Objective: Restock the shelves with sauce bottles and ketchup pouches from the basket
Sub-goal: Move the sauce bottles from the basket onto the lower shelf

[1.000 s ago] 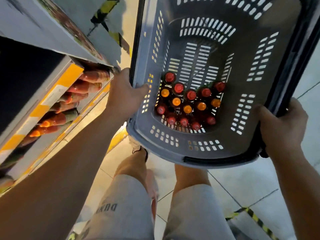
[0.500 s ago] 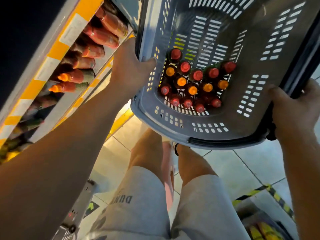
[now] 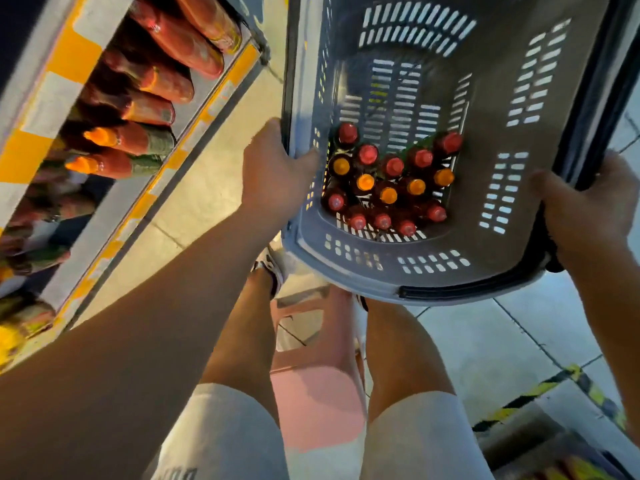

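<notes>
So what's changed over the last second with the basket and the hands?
The basket has been carried closer to the shelf, and a pink stool has come into view below it. The left hand and right hand still grip opposite rims. The bottles stand clustered inside as before; none taken out.

No legible text anywhere. Dark lettering on hem of left leg of shorts (image 3: 221, 441), cut off at bottom edge, unreadable. Labels on sauce bottles (image 3: 384, 181) in basket and on shelf bottles (image 3: 138, 140) too blurred to read.
</notes>
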Motion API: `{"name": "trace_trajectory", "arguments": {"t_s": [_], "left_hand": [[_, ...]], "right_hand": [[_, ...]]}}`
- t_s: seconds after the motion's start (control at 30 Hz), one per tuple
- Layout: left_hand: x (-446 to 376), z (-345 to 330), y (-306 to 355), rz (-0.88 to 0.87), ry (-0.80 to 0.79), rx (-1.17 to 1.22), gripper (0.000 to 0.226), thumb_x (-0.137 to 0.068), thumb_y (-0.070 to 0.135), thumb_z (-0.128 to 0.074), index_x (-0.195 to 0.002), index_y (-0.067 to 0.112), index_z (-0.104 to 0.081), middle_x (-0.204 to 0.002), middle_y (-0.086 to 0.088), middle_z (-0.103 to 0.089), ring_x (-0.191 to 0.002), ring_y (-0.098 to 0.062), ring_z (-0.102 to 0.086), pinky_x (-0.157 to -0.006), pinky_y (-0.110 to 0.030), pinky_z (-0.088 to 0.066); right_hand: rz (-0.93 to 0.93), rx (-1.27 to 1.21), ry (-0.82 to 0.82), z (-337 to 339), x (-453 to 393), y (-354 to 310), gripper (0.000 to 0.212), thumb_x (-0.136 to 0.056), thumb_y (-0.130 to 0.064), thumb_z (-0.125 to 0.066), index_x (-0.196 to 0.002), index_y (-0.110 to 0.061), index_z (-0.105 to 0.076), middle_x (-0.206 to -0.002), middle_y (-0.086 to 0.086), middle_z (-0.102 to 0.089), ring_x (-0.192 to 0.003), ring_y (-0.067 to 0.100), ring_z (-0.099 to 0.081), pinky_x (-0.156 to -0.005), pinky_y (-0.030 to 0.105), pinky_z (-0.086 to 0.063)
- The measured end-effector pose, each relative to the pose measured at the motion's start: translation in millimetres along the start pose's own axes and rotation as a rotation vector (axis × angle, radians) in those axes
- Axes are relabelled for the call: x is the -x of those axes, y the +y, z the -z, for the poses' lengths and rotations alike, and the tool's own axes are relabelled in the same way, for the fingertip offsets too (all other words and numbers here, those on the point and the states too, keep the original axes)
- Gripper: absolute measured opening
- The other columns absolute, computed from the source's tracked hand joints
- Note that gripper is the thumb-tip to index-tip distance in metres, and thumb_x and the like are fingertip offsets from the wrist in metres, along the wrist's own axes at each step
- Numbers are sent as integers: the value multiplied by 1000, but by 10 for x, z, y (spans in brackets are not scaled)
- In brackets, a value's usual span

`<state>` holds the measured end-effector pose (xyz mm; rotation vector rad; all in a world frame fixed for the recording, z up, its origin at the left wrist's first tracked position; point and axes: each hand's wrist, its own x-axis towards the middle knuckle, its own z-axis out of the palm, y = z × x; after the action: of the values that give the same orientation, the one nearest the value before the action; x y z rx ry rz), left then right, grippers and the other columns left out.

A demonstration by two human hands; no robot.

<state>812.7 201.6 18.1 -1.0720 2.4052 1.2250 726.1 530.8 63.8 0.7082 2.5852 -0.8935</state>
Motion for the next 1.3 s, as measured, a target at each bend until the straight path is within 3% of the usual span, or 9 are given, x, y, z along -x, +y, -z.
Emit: {"name": "trace_trajectory", "arguments": {"t_s": [0.07,0.2,0.27,0.43,0.67,0.8,1.13,1.2,1.3], "left_hand": [[-42,-129,-202,-18,-17,-10,25,-88,31,-74,-101,13,-60,-85,0,-62,-72,-17,-60,-57,-31,-46],[-217,-297,-548,-57,-20,2,25,-88,27,-73,-102,10,-61,-85,-2,-65,-67,-11,-60,-56,-27,-47],[-322,-359,-672,-79,-19,10,26,-86,27,-75,-99,10,-60,-80,2,-63,-66,-11,-59,-54,-30,-47],[-455,-471,-791,-83,-4,-18,23,-88,28,-74,-96,16,-55,-79,9,-55,-64,-2,-51,-45,-11,-32],[-685,-616,-580,-123,39,27,17,-83,25,-72,-89,16,-59,-75,9,-57,-63,-3,-52,-45,-13,-33],[-792,-703,-494,-101,42,70,19,-82,26,-73,-94,15,-62,-80,1,-63,-69,-16,-60,-52,-28,-45],[-766,-796,-432,-138,98,50,24,-83,30,-72,-98,13,-64,-89,-4,-67,-83,-29,-67,-69,-41,-59],[-613,-788,-408,-82,75,-3,31,-86,33,-71,-105,12,-58,-101,-7,-65,-92,-32,-65,-75,-40,-56],[-431,-824,-427,-83,37,-85,33,-92,37,-70,-100,10,-52,-107,-15,-68,-97,-38,-66,-68,-37,-46]], "right_hand": [[0,15,12,-164,19,131,40,-74,-37,-78,-111,-28,-65,-101,-5,-74,-86,15,-73,-79,40,-63],[0,5,41,-488,61,341,31,-80,-32,-78,-107,-29,-63,-92,-5,-70,-79,16,-69,-69,24,-53],[-11,-1,65,-644,41,467,30,-79,-33,-78,-104,-31,-63,-88,-10,-69,-78,14,-69,-72,29,-57],[32,4,75,-934,-110,653,30,-82,-32,-79,-108,-26,-64,-97,2,-72,-82,24,-71,-80,41,-61],[119,19,102,-919,-703,588,33,-78,-36,-80,-108,-30,-68,-95,-4,-76,-82,21,-75,-81,49,-63],[173,35,80,-890,-920,462,29,-78,-35,-77,-105,-38,-67,-93,-8,-75,-82,24,-74,-82,49,-62],[296,124,47,-850,-1191,525,33,-85,-29,-72,-115,-14,-66,-95,13,-71,-76,27,-68,-72,37,-53],[315,153,15,-817,-1115,513,31,-87,-27,-71,-115,-14,-66,-97,15,-70,-74,27,-64,-72,35,-48],[340,165,19,-741,-1015,547,31,-91,-24,-70,-119,-12,-65,-98,15,-66,-67,20,-58,-74,34,-44]]}}
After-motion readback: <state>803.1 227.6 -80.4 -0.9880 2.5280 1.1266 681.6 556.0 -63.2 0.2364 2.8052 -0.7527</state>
